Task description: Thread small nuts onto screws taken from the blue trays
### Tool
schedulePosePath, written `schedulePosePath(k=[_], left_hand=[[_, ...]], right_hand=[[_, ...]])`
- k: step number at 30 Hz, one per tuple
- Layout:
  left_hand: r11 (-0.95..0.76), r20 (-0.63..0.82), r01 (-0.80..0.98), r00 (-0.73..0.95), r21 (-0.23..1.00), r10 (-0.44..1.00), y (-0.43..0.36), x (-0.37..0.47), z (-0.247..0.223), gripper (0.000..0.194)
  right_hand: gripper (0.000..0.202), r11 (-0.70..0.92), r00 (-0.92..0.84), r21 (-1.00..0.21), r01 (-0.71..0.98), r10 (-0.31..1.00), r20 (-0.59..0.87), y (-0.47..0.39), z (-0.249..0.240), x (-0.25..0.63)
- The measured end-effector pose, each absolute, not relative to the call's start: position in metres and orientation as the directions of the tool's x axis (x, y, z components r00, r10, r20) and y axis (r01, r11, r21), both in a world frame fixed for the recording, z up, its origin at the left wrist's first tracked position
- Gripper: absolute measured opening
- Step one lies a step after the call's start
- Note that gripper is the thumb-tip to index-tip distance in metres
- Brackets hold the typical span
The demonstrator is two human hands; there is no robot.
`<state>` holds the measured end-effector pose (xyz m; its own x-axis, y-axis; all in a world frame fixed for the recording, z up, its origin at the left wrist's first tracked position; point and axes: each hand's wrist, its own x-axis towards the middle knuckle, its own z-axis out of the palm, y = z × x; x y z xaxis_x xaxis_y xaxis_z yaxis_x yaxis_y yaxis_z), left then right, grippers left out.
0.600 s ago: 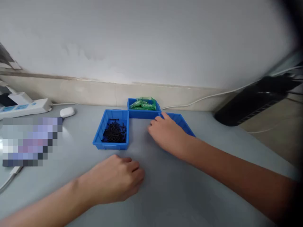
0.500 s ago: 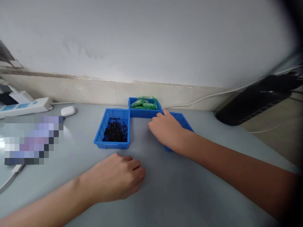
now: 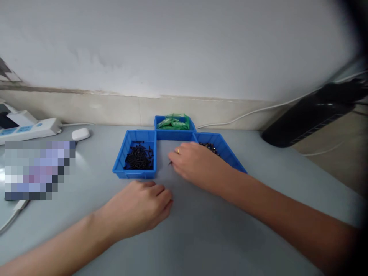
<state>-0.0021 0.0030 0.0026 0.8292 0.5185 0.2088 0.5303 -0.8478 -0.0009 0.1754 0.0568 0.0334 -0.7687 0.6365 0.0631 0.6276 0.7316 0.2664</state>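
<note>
Left bin holds black screws

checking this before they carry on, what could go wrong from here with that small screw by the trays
1. The right hand pinches a small dark screw only at its fingertips over the grey table; it could slip and roll off.
2. The wrist lies over the right blue tray, so pulling back might nudge it and spill its contents.
3. The left hand rests near the tray of black screws and could bump it.
</note>
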Motion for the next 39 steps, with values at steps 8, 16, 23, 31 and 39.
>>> schedulePosePath(k=[8,16,23,31,39], left_hand=[[-0.715,0.167,0.685,0.695,0.143,0.699,0.004,-0.003,0.007,0.019],[-0.751,0.052,0.614,0.765,0.244,0.642,0.008,-0.001,0.003,0.022],[-0.735,0.095,0.618,0.744,0.281,0.662,0.008,-0.001,0.006,0.018],[-0.696,0.096,0.655,0.704,0.295,0.704,0.009,-0.003,0.002,0.017],[-0.715,0.064,0.64,0.731,0.281,0.679,0.009,0.0,0.0,0.017]], right_hand=[[0.009,0.767,-0.772,-0.237,0.596,0.629,0.093,0.017,0.0,0.186],[0.006,0.676,-0.711,-0.451,0.583,0.693,0.12,0.024,-0.011,0.201],[0.014,0.623,-0.705,-0.529,0.577,0.706,0.062,0.02,-0.002,0.198],[0.018,0.617,-0.731,-0.564,0.548,0.681,0.035,0.023,0.002,0.201],[0.008,0.591,-0.684,-0.591,0.55,0.724,0.088,0.016,0.0,0.2]])
